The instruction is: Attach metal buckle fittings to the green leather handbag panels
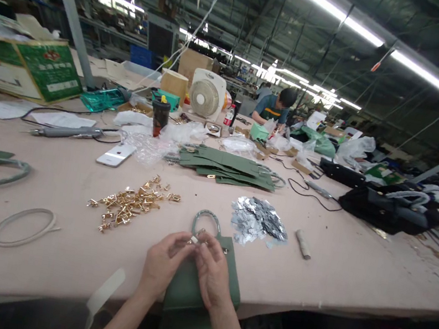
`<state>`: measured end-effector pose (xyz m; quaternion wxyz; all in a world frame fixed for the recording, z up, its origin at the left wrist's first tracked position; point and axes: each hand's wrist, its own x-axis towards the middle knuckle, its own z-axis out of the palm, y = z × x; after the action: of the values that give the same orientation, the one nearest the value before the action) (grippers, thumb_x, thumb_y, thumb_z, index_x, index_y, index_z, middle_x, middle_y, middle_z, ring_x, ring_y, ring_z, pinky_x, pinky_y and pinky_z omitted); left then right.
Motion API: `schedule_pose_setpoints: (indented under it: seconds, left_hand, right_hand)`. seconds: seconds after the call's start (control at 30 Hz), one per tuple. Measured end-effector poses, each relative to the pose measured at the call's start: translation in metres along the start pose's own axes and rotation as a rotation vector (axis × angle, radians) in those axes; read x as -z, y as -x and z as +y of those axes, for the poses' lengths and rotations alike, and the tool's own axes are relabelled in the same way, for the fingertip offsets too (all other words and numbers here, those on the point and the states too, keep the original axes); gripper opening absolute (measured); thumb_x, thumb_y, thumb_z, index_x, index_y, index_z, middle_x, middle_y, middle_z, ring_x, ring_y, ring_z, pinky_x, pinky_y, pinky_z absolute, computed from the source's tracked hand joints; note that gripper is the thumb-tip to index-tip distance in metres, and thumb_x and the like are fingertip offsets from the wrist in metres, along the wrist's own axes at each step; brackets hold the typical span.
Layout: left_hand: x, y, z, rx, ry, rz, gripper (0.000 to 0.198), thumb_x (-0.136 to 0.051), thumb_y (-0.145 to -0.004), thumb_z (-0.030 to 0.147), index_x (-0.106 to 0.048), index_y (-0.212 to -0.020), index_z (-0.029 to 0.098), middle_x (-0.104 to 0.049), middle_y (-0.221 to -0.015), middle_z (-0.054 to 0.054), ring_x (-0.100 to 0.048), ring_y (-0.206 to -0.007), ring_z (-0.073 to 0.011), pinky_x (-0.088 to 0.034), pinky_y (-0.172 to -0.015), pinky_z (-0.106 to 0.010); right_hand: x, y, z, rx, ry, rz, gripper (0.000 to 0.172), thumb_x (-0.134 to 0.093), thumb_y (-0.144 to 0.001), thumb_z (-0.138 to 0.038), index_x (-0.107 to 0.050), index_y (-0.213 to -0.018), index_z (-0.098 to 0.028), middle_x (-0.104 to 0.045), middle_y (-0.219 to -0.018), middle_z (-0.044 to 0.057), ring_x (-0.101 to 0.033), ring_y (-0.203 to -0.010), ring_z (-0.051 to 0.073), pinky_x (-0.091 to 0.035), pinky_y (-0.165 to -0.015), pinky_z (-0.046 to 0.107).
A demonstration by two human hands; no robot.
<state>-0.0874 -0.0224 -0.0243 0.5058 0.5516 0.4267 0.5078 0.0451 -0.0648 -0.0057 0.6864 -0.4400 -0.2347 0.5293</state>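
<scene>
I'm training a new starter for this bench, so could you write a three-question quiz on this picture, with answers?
1. True or false: from the wearer's view, the gold fittings lie left of the silver pieces.
2. Which appliance stands beyond the stacked green pieces?
3. Fill the blank: the left hand and right hand are close together over a green bag piece with a looped ____.

Key:
1. True.
2. A fan.
3. Handle.

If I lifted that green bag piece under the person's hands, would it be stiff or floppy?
The green bag piece would probably bend easily: it seems to fold down at the edge of the table. Its handle would likely keep its shape, forming a rounded arch.
</scene>
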Motion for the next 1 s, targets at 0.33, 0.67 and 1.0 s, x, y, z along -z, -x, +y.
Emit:
schedule_pose_setpoints:
  seconds: [0.33,0.67,1.0]
  left_hand:
    - [0.002,-0.002,-0.006,0.014,0.005,-0.074,0.037,-0.076,-0.085,0.041,-0.07,-0.116,0.022,-0.08,-0.113,-0.005,-0.076,-0.106,-0.0227,-0.062,-0.1,-0.037]
    - [0.004,-0.001,-0.001,0.11,0.253,-0.168,0.046,-0.083,-0.078,0.034,-0.068,-0.117,0.017,-0.08,-0.112,-0.01,-0.076,-0.108,-0.0259,-0.061,-0.102,-0.045]
    - [0.006,0.0,0.011,0.16,0.247,-0.242,0.033,-0.084,-0.079,0.039,-0.073,-0.1,0.017,-0.082,-0.092,-0.007,-0.078,-0.086,-0.0218,-0.064,-0.086,-0.035]
  right_hand:
    - [0.013,0.004,-0.06,0.466,0.781,-0.281,0.023,-0.065,-0.098,-0.034,-0.08,-0.112,-0.024,-0.073,-0.087,0.005,-0.066,-0.076,0.018,-0.055,-0.073,0.03]
    - [0.002,-0.016,-0.063,0.368,0.742,-0.539,0.018,-0.073,-0.093,-0.03,-0.083,-0.106,-0.034,-0.078,-0.101,0.004,-0.069,-0.096,0.023,-0.053,-0.089,0.037]
    - [0.012,-0.011,-0.033,0.224,0.609,-0.296,0.02,-0.075,-0.089,-0.04,-0.084,-0.096,-0.024,-0.075,-0.08,0.003,-0.066,-0.074,0.02,-0.053,-0.074,0.034]
